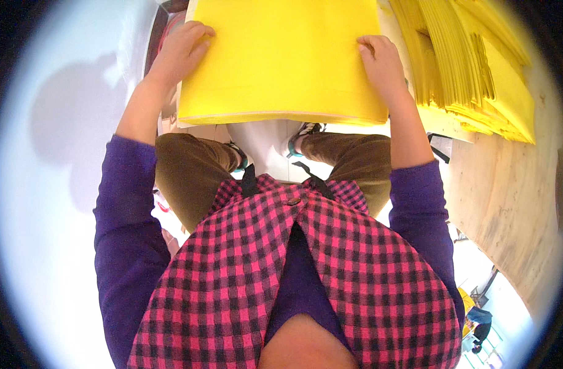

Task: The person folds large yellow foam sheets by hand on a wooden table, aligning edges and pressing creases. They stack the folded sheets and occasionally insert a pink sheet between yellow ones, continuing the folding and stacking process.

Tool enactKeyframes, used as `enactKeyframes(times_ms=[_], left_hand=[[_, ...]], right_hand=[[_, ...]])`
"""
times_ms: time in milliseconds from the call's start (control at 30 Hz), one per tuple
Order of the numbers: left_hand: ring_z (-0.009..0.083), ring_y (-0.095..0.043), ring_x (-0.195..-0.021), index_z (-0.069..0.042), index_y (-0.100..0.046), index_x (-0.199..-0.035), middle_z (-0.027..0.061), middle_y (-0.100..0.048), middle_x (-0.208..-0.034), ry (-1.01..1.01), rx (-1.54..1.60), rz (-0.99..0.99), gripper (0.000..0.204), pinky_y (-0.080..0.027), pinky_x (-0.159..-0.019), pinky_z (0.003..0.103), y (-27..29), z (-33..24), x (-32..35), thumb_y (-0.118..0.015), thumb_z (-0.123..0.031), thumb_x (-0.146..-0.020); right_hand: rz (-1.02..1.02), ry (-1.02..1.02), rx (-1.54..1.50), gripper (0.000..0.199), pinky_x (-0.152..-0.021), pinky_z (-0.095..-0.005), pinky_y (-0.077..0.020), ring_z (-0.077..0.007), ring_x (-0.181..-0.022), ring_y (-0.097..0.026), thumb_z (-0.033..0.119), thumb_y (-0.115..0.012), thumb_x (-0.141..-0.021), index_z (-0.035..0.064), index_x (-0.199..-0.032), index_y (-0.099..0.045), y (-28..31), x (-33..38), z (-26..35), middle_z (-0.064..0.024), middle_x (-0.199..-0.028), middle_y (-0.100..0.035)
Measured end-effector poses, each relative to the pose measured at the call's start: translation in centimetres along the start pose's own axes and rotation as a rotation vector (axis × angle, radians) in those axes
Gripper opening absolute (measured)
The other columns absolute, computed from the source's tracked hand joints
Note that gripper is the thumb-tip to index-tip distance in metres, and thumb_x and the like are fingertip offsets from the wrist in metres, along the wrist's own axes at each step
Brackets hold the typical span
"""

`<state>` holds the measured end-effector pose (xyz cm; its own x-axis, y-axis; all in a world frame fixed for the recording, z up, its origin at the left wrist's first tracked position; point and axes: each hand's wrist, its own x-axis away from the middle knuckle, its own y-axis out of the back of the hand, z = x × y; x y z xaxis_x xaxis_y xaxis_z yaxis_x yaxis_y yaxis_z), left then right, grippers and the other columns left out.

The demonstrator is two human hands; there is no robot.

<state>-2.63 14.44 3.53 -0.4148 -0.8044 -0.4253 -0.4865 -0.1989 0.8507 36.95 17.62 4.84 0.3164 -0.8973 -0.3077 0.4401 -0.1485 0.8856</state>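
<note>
A bright yellow cloth (pixel 281 61), smooth and square-edged, lies spread in front of me on what looks like a board or stack with a pale edge showing. My left hand (pixel 186 48) rests on its left edge, palm down, with slightly bent fingers and the thumb apart from them. At the right edge, my right hand (pixel 383 60) lies in much the same way, its fingertips on the cloth and a small gap between thumb and fingers. Neither hand visibly lifts or grips the cloth. The fingertips' undersides are hidden.
Folded yellow cloths (pixel 453 61) are piled to the right on a pale wooden table (pixel 496 190). A white wall (pixel 54 203) stands close on the left. My knees are below the cloth's near edge. A person (pixel 480 329) appears far off at lower right.
</note>
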Motion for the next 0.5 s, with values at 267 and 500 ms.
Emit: enactKeyframes(times_ms=[267,500], left_hand=[[0.0342,-0.055,-0.098,-0.001,-0.060,-0.098,0.0155,-0.059,-0.099,0.059,0.055,0.009,0.017,-0.043,-0.086,0.040,1.5,-1.7,2.5,-0.051,-0.009,-0.087],[0.0337,-0.055,-0.100,-0.001,-0.060,-0.102,0.0160,-0.059,-0.102,0.033,0.010,-0.019,0.019,-0.043,-0.088,0.041,0.7,-1.5,0.6,-0.050,-0.010,-0.088]], right_hand=[[0.028,0.006,-0.081,0.025,-0.088,-0.0432,-0.0439,-0.0356,-0.098,-0.056,0.019,-0.054,-0.086,0.0007,-0.099,-0.065,2.0,3.0,0.4,-0.0194,-0.102,-0.062],[0.051,-0.022,-0.033,0.024,-0.089,-0.0433,-0.0434,-0.0360,-0.099,-0.056,0.017,-0.053,-0.086,0.0001,-0.098,-0.065,1.2,0.6,0.8,-0.0195,-0.103,-0.062]])
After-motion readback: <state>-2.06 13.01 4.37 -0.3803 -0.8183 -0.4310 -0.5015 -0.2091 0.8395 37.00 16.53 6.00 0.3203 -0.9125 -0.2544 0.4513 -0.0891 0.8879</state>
